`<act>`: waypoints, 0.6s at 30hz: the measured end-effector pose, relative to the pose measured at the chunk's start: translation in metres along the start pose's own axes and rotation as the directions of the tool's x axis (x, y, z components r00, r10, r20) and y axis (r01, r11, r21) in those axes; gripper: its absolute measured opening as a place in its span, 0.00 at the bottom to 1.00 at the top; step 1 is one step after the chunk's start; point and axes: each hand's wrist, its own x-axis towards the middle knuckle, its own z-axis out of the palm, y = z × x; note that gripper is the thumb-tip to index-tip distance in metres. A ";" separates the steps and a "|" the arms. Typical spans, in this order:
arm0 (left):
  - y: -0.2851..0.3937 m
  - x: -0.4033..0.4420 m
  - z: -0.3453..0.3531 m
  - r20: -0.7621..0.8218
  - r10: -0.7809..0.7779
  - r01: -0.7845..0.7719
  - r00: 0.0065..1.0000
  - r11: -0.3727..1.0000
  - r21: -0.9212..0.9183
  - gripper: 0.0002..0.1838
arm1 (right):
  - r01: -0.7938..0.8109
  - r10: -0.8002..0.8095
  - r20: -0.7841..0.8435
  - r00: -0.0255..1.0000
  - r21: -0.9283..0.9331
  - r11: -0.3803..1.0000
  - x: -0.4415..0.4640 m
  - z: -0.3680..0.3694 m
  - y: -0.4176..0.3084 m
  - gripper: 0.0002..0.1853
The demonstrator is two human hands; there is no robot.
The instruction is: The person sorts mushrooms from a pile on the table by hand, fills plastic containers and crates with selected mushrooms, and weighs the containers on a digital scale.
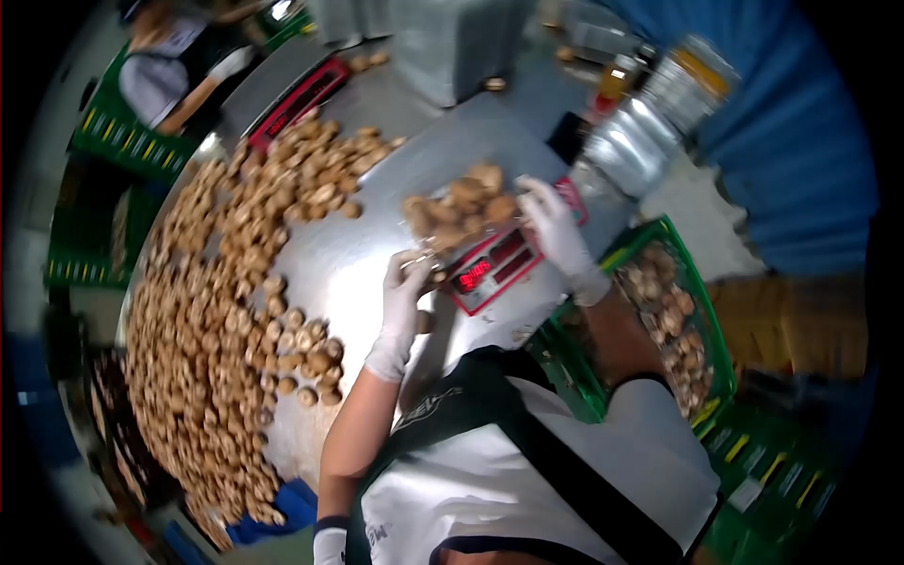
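Mushrooms (pixel 459 205), brown and in what looks like a clear plastic bag, lie on the metal plate of a weighing scale with a red front panel (pixel 497 266). Lit red digits show on that panel, too blurred to read. My left hand (pixel 407 282), in a white glove, has its fingers closed at the near left edge of the bag, where shiny plastic shows. At the bag's right edge is my right hand (pixel 557 226), also gloved, its fingers bent against the bag. Motion blur softens both sets of fingertips.
A big heap of loose mushrooms (pixel 207 348) covers the table's left side. A green crate of mushrooms (pixel 720 358) stands at my right. Rolls of clear film (pixel 633 141) lie beyond the scale. A co-worker (pixel 174 71) is at the far left near a second scale (pixel 297 102).
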 end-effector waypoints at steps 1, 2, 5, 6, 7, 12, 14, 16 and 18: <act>-0.004 0.001 -0.001 -0.004 -0.006 0.006 1.000 1.000 0.020 0.07 | -0.038 0.040 0.050 0.998 -0.034 0.999 -0.002 -0.002 0.020 0.15; -0.006 0.004 -0.003 0.011 -0.033 0.033 0.999 0.999 -0.043 0.06 | -0.006 0.006 -0.008 1.000 -0.009 1.000 -0.007 0.002 0.026 0.13; -0.009 0.012 -0.011 0.062 -0.057 0.069 0.996 0.975 -0.212 0.06 | -0.099 0.125 -0.069 0.990 0.292 0.951 0.005 0.015 0.026 0.11; -0.010 0.014 -0.014 0.085 -0.044 0.061 0.995 0.975 -0.214 0.05 | -0.099 0.121 -0.044 0.992 0.345 0.933 0.010 0.015 0.027 0.10; -0.014 0.018 -0.019 0.100 -0.029 0.050 0.995 0.975 -0.218 0.04 | -0.062 0.089 -0.072 0.993 0.313 0.948 0.012 0.018 0.028 0.09; -0.021 0.013 -0.019 0.164 0.043 -0.022 0.985 0.992 -0.123 0.09 | -0.002 0.072 -0.131 0.989 0.473 0.881 0.002 0.024 0.036 0.07; -0.022 -0.005 0.000 0.181 0.110 -0.087 0.977 0.988 -0.128 0.08 | 0.009 0.076 -0.122 0.990 0.581 0.814 -0.014 0.014 0.041 0.08; -0.022 -0.031 0.032 0.211 0.189 -0.174 0.959 0.981 -0.087 0.07 | 0.086 0.060 -0.195 0.979 0.662 0.745 -0.045 0.000 0.040 0.13; -0.036 -0.048 0.062 0.279 0.179 -0.167 0.943 0.984 -0.070 0.06 | 0.033 0.223 -0.241 0.945 0.746 0.665 -0.085 -0.015 0.033 0.23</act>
